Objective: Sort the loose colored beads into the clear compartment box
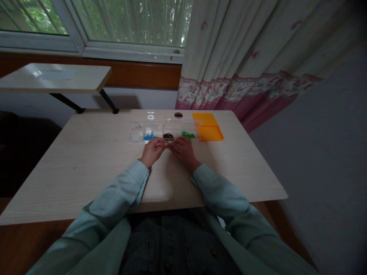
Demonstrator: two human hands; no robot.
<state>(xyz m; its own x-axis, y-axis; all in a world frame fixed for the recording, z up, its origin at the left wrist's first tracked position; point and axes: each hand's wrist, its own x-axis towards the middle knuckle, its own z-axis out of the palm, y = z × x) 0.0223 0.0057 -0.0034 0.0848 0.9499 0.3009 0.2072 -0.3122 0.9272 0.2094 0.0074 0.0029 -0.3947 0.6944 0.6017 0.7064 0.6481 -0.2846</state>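
Observation:
My left hand (154, 150) and my right hand (185, 152) meet fingertip to fingertip just in front of a clear plastic compartment box (137, 135). Both are closed in a pinch. A thin beaded strand (175, 149), speckled green and yellowish, shows under the right fingers. What the left fingertips pinch is too small to make out. Behind the hands, separate compartments hold small blue pieces (149, 136), dark brown pieces (168, 136) and green pieces (188, 135). My fingers partly cover the box's front edge.
An orange open case (211, 131) lies against the box's right end. The pale wooden table (94, 168) has a round hole (178, 115) near its back edge. A raised shelf (86, 78) stands at the back left. A curtain (218, 84) hangs behind the table at the right.

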